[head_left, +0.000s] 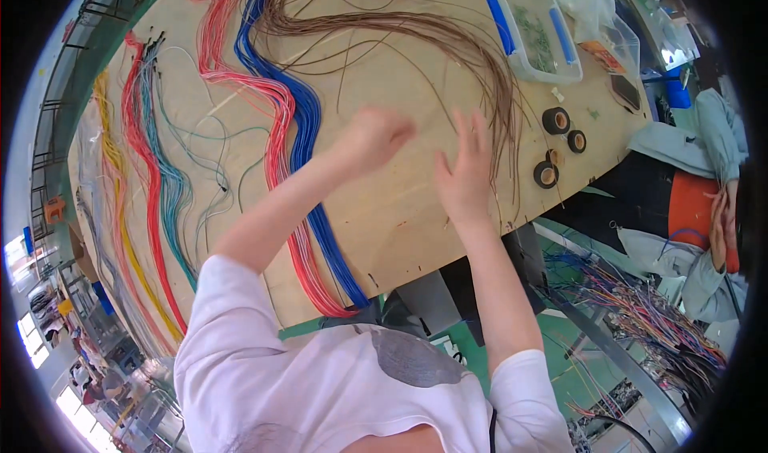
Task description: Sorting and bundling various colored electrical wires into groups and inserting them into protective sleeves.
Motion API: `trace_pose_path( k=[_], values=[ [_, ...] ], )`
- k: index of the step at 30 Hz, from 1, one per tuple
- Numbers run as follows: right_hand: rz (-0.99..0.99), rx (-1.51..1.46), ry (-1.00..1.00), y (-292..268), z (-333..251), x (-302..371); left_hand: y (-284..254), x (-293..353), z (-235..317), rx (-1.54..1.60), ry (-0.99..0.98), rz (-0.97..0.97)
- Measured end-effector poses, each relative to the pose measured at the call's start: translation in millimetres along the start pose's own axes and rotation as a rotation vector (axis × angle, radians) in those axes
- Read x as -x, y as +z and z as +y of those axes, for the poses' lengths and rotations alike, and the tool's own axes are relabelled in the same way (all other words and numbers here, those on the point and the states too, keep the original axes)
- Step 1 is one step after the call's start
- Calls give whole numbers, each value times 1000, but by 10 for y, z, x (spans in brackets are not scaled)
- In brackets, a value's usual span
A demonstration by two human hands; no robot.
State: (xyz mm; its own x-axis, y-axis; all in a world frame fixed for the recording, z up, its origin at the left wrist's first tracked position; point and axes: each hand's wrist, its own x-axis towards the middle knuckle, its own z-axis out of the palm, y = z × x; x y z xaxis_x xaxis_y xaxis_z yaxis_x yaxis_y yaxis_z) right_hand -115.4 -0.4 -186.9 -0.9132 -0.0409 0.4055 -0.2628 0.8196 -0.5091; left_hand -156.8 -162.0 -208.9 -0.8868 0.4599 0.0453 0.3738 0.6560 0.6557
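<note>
Above the middle of the wooden table (384,229), my left hand (374,139) is curled closed and somewhat blurred; what its fingers hold, if anything, cannot be made out. My right hand (466,169) is raised just beside it, fingers spread and nothing in them. A bundle of brown wires (432,26) runs across the far side and fans down past my right hand. Left of my hands lie a thick blue wire bundle (307,125) and a pink-red wire bundle (278,129), partly under my left forearm.
Red (144,153), teal (166,177) and yellow (120,189) wires lie farther left. Black tape rolls (546,174), a clear plastic box (536,37) and a phone (624,93) sit at the right. A co-worker's hands (722,221) and a heap of wires (648,317) are beyond the edge.
</note>
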Motion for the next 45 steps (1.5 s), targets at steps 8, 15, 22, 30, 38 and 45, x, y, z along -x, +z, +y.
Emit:
trace_pose_path(
  k=[8, 15, 22, 30, 38, 45],
  values=[
    [-935, -142, 151, -118, 354, -78, -1407, 623, 54, -46, 71, -68],
    [-620, 79, -276, -1, 300, -437, -1403, 598, 480, 64, 94, -31],
    [15, -166, 391, -1141, 1863, -720, -2081, 765, -167, -436, -147, 282],
    [-1193, -418, 869, -570, 372, 1073, -585, 1299, -186, -239, -337, 729],
    [-1004, -324, 445, 262, -529, 2263, 871, 2966, 546, 34, -979, 563],
    [-945, -459, 446, 282, -306, 2267, 1025, 3044, 394, 134, -1107, 583]
  ],
)
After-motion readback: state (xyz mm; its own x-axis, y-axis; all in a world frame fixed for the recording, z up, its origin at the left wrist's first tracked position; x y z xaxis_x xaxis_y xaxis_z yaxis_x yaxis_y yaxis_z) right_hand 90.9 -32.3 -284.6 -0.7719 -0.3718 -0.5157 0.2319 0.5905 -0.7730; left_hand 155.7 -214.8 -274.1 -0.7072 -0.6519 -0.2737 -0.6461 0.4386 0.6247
